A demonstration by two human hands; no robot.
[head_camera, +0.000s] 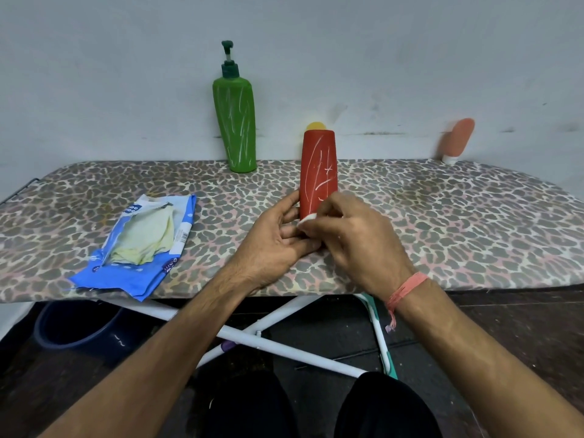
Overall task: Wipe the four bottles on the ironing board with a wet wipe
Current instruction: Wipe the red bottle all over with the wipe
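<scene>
A person looks down at an ironing board with a leopard-print cover, set against a pale wall. Both bare hands meet near the middle of the board, at the base of a red bottle that stands upright and is streaked with white marks. The left hand cups the bottle's lower left side, its fingers curled around the base. The right hand, with an orange thread band on its wrist, pinches a small bunched white wet wipe and presses it against the bottom front of the red bottle. The two hands touch each other there. Just behind the red bottle, the rounded yellow top of another bottle peeks out; the rest of it is hidden. Farther back and to the left, a tall green pump bottle, also marked with white streaks, stands at the board's far edge by the wall. At the far right, a small orange tube stands on its white cap, leaning toward the wall. On the left part of the board lies a blue wipes packet, opened, with pale yellowish sheets showing. Beneath the board are white crossed legs and a dark bucket on the floor.
</scene>
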